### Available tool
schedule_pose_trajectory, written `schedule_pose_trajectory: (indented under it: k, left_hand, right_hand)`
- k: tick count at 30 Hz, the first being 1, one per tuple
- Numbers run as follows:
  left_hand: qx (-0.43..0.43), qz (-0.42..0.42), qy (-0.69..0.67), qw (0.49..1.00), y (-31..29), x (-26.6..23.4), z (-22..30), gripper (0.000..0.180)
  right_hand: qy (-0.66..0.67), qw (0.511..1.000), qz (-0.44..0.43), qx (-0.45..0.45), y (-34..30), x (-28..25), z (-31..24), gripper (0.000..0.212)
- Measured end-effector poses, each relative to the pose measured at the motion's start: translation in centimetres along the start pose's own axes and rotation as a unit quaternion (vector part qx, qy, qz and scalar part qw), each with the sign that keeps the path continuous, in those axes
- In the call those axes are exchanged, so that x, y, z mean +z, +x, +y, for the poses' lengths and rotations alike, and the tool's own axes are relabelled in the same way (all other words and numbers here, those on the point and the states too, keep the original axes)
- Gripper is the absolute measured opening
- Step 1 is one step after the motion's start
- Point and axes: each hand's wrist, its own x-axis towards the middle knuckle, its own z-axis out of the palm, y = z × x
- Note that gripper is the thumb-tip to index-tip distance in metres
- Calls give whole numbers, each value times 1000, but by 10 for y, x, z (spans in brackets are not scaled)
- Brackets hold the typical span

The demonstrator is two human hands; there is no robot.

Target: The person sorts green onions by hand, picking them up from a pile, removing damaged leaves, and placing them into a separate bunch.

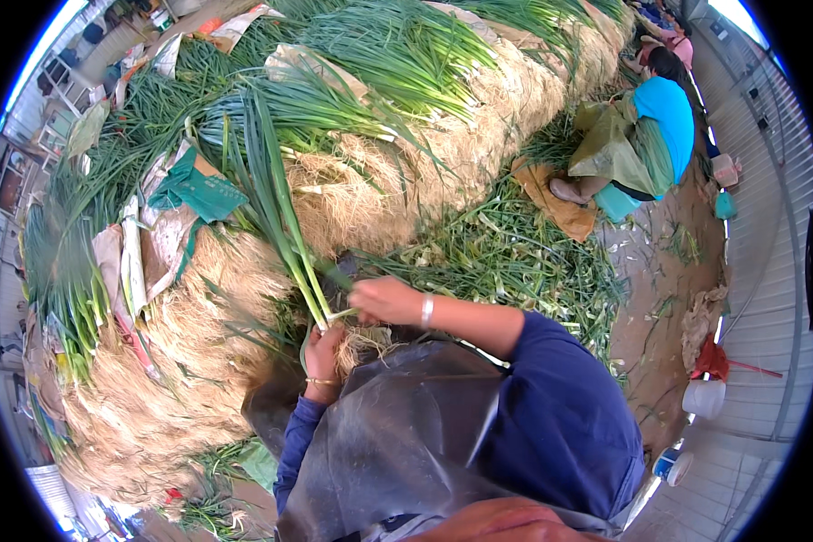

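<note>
1. Stripping outer leaf from a small bunch of green onions (300,262) looks to be the step in hand; the bunch stands just left of the scene's centre, tilted, its tops leaning far and left.
2. The left hand (323,357) grasps the bunch low, around its pale bases, at the near end.
3. The right hand (384,300) is clenched just right of the stalks, seemingly on a pale strip of leaf (341,314) that spans the gap; the fingers partly hide what they hold.
4. My judgement is that the next move calls for a steady left grip and a right-hand pull away from the stem, firm enough to free the leaf without snapping the stalk.
5. Close on the left, a bank of tan roots (181,397) limits the left hand; beyond the bunch, a second wall of roots (443,190) runs toward the far right.
6. Room for the right arm lies rightward, above the loose leaf litter (533,253), which ends at the bare floor (641,298).
7. A crouching co-worker (664,117) at the far right is well apart from both hands.
8. Nearest the body, a dark translucent apron (388,425) bounds the workspace.
</note>
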Motion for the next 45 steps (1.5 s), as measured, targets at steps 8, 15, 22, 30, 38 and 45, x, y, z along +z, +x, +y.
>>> schedule_pose_trajectory:
  k: [8, 15, 22, 30, 38, 45]
  left_hand:
    - [-97, 8, -30, 995, 3, 6, 4, 19]
    - [-182, -196, -235, 934, -6, 28, 24, 57]
    - [-164, -169, -327, 915, -38, -9, 54, 69]
    - [-46, -151, -257, 953, -27, -6, 64, 31]
    - [58, -254, -175, 949, -15, 2, 68, 27]
    - [45, -66, -233, 969, 6, -8, 82, 34]
  right_hand:
    - [338, 838, 269, 334, -62, -40, 136, 60]
    - [249, 953, -172, -22, 34, 15, 49, 52]
    - [-41, 950, -296, 92, 5, -34, 77, 26]
    - [-374, 918, 124, -42, 33, -91, 43, 34]
    - [-393, 839, 329, -180, 230, -115, 22, 23]
    - [-252, 948, 180, -71, 178, -80, -28, 23]
